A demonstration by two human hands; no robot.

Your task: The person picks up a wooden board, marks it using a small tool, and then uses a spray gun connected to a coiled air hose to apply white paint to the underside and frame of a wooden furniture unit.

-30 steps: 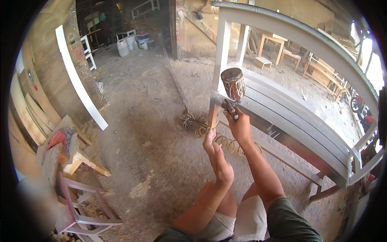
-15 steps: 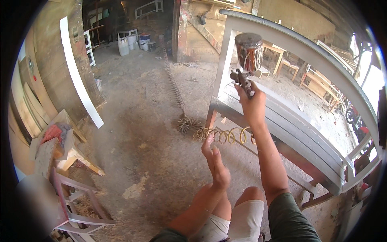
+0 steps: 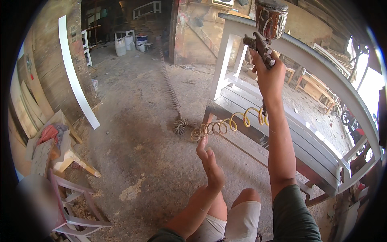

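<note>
My right hand (image 3: pixel 271 78) is wrapped round the handle of a paint spray gun (image 3: pixel 264 50), raised over the near side of a bench. A paint-streaked metal cup (image 3: pixel 272 20) sits on top of the gun. From below its handle a yellow coiled air hose (image 3: pixel 234 123) runs left. Lower down, my left hand (image 3: pixel 210 167) is held upright with its fingers stretched out and nothing gripped. Its fingertips reach the coils' left end; whether they touch cannot be made out. The slatted bench (image 3: pixel 290 141) has white-grey paint on its back frame and a darker front edge.
More coiled hose (image 3: pixel 179 126) lies bunched on the floor and trails toward the back doorway. A white board (image 3: pixel 72 72) leans at the left. Below it stand a wooden stool (image 3: pixel 76 159) and a purplish chair frame (image 3: pixel 76 201). Buckets (image 3: pixel 140 40) stand far back.
My right hand has moved up and to the right with the spray gun, stretching the coiled hose. My left hand keeps nearly the same pose.
</note>
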